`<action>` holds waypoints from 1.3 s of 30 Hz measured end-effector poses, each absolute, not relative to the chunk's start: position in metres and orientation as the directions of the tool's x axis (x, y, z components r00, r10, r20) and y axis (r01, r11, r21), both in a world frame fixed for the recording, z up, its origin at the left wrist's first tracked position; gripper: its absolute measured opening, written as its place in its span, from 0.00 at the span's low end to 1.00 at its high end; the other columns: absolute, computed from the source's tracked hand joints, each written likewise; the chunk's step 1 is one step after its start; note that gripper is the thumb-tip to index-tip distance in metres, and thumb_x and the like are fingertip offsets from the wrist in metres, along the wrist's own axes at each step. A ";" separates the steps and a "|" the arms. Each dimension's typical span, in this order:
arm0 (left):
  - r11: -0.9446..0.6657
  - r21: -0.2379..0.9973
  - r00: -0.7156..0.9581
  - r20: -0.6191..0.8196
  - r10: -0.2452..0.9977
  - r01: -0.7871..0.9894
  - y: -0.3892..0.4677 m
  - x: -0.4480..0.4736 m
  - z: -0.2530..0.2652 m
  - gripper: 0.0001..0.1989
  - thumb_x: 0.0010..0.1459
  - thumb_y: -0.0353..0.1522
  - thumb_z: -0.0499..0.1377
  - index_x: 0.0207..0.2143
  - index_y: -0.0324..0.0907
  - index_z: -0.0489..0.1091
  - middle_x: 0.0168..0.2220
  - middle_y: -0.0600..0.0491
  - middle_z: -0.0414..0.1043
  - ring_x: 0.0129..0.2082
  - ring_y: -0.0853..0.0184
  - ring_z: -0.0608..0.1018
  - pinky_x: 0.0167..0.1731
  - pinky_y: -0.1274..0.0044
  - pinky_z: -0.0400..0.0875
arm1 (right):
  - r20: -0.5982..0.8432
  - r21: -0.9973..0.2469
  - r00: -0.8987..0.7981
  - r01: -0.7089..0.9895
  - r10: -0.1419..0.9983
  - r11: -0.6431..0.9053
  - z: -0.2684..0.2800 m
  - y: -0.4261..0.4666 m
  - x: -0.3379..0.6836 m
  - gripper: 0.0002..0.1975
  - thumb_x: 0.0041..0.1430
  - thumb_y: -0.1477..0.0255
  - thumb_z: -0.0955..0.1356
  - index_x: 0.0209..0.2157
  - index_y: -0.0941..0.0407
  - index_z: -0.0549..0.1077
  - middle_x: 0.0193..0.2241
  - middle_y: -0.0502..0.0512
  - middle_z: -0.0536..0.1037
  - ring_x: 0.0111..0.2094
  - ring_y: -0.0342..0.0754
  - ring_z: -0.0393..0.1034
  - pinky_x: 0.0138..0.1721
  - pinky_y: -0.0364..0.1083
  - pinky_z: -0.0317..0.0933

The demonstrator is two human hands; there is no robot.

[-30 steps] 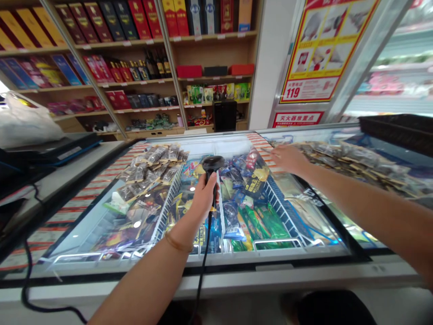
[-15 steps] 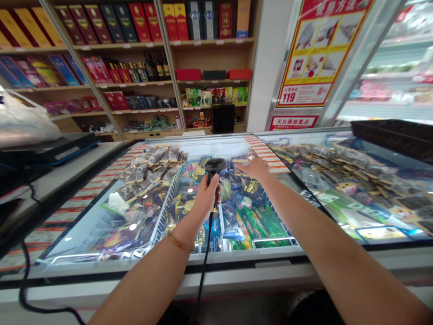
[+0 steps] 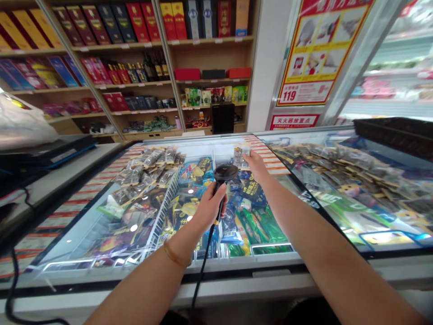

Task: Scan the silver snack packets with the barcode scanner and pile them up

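My left hand (image 3: 210, 205) is wrapped round the handle of a black handheld barcode scanner (image 3: 226, 171), with its cord hanging toward me. Past the scanner's head, my right hand (image 3: 256, 164) grips a small clear-fronted packet (image 3: 238, 155) by its right side. The packet's contents look dark and are too small to name. Both hands are above the glass top of a chest freezer (image 3: 219, 286). Similar packets (image 3: 154, 158) lie in a pile on the glass at the left. Beneath the glass are bagged goods, among them long green packs (image 3: 262, 223).
More packets (image 3: 334, 167) are heaped on the right glass, with a black tray (image 3: 392, 137) behind them. A dark device (image 3: 61, 151) and a white plastic bag (image 3: 22, 119) stand on the left counter. Shelves of boxes (image 3: 187, 74) and a red poster (image 3: 321, 54) are at the back.
My right hand has closed on the small packet, which now shows raised in its fingers. The scanner in my left hand has shifted slightly right and toward me.
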State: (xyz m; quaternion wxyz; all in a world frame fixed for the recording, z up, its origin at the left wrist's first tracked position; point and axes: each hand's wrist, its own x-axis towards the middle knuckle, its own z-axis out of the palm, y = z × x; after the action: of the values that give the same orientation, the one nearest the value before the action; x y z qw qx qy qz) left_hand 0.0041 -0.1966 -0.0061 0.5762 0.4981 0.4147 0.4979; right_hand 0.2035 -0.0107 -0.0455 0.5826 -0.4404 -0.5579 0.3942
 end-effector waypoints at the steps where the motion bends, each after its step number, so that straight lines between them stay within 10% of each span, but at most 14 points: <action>1: 0.011 0.987 0.173 0.018 0.985 -0.163 -0.197 0.005 -0.006 0.29 0.49 0.58 0.66 0.34 0.45 0.61 0.22 0.62 0.67 0.13 0.75 0.65 0.13 0.80 0.59 | 0.270 -0.958 0.060 -0.079 0.961 0.274 -0.046 -0.010 0.202 0.30 0.48 0.48 0.73 0.47 0.52 0.71 0.40 0.55 0.83 0.44 0.56 0.79 0.45 0.55 0.73; 18: 0.011 0.995 0.224 0.011 0.974 -0.097 -0.200 0.009 -0.011 0.27 0.51 0.56 0.66 0.35 0.45 0.62 0.23 0.61 0.66 0.13 0.75 0.65 0.13 0.79 0.59 | 0.194 -0.951 0.011 -0.243 0.981 0.191 -0.033 -0.026 0.190 0.29 0.44 0.56 0.77 0.46 0.50 0.68 0.35 0.50 0.82 0.38 0.55 0.80 0.39 0.53 0.76; 28: 0.056 0.987 0.045 -0.049 0.998 -0.153 -0.206 -0.003 0.005 0.28 0.51 0.57 0.66 0.34 0.45 0.62 0.24 0.60 0.68 0.13 0.74 0.67 0.13 0.79 0.61 | 0.260 -0.955 0.254 0.210 0.932 0.209 -0.041 -0.027 0.188 0.24 0.60 0.52 0.68 0.50 0.52 0.67 0.28 0.50 0.77 0.21 0.49 0.71 0.24 0.49 0.68; 39: -0.147 0.979 -0.438 0.070 0.896 -0.144 -0.218 -0.123 0.062 0.23 0.53 0.53 0.64 0.36 0.45 0.63 0.23 0.61 0.66 0.13 0.74 0.66 0.13 0.80 0.60 | 0.203 -0.976 -0.265 0.023 0.943 0.217 0.006 -0.027 0.050 0.14 0.48 0.67 0.77 0.36 0.53 0.73 0.23 0.46 0.76 0.21 0.44 0.71 0.21 0.42 0.59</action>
State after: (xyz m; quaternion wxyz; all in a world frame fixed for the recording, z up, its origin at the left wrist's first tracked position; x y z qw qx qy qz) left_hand -0.1232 -0.2179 0.0619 0.3900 0.3589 0.5239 0.6668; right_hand 0.0497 -0.0274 0.0057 0.4671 -0.3866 -0.6246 0.4922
